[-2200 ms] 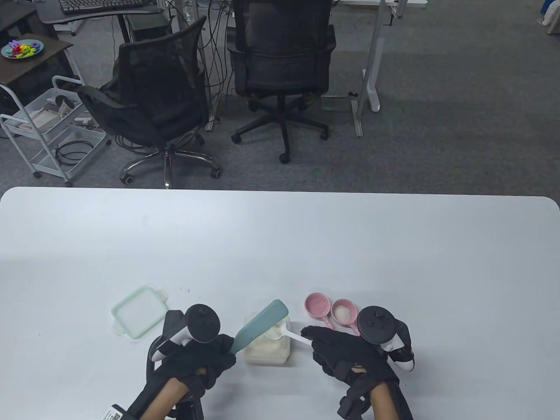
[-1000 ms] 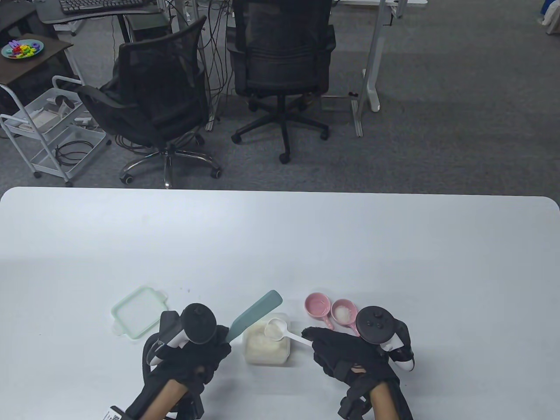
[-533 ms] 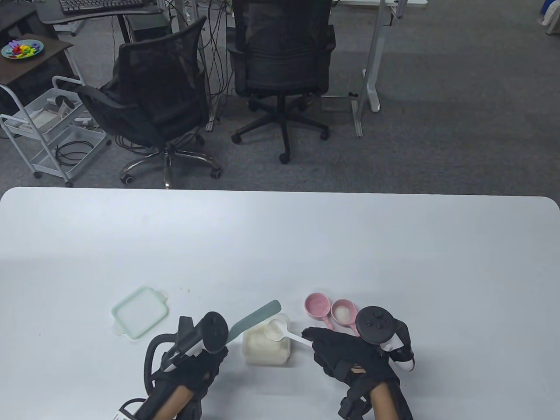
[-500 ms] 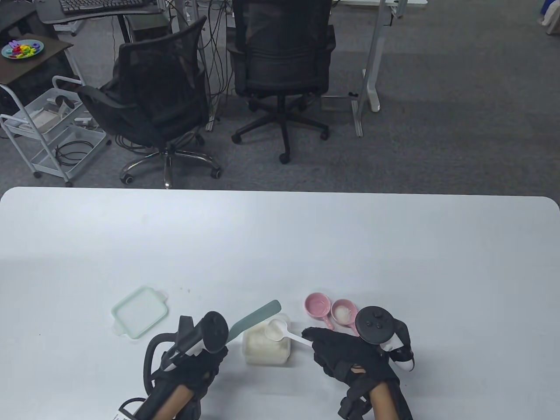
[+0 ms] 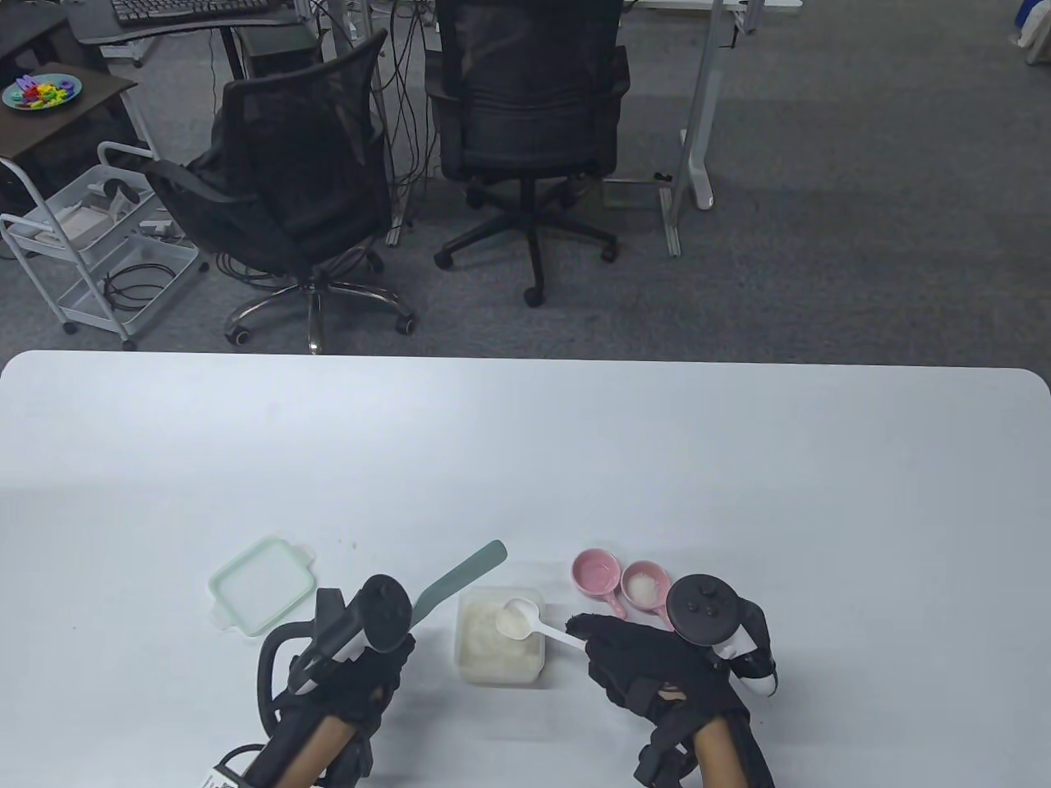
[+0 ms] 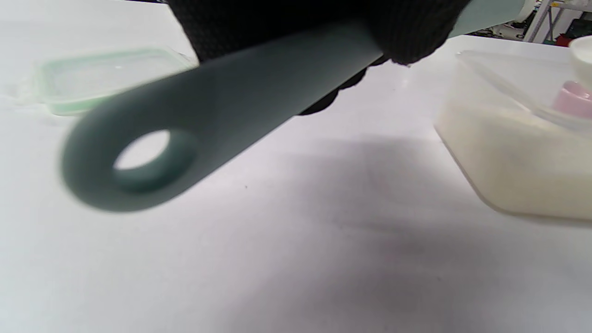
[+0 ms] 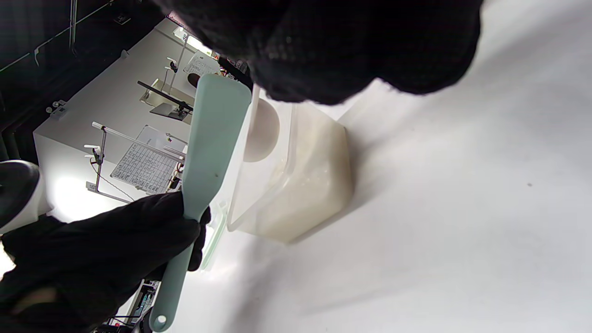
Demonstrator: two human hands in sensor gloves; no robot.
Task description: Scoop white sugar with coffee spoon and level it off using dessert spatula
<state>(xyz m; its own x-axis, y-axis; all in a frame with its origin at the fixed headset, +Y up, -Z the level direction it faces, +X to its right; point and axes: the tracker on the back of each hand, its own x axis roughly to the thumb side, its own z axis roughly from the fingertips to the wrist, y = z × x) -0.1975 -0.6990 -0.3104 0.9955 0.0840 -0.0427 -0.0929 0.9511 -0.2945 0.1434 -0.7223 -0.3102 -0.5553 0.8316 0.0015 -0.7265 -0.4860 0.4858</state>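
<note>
A clear square tub of white sugar (image 5: 499, 636) sits near the table's front edge. My right hand (image 5: 649, 665) holds a white coffee spoon (image 5: 519, 618) by its handle, the sugar-filled bowl above the tub's back right part. My left hand (image 5: 353, 681) grips the handle of a grey-green dessert spatula (image 5: 460, 571); its blade points up and away, left of the tub and clear of the spoon. The spatula's handle end with its hole fills the left wrist view (image 6: 152, 152). The right wrist view shows the spatula (image 7: 208, 138), spoon bowl (image 7: 261, 132) and tub (image 7: 296, 185) side by side.
A pale green lid (image 5: 261, 584) lies left of my left hand. Two small pink handled cups stand right of the tub, one empty (image 5: 595, 572) and one holding some sugar (image 5: 645, 586). The white table (image 5: 525, 460) stretches away behind.
My left hand has drawn the spatula left and back, off the spoon and off the tub. The spoon stays over the tub with its sugar now flat. My right hand has barely moved.
</note>
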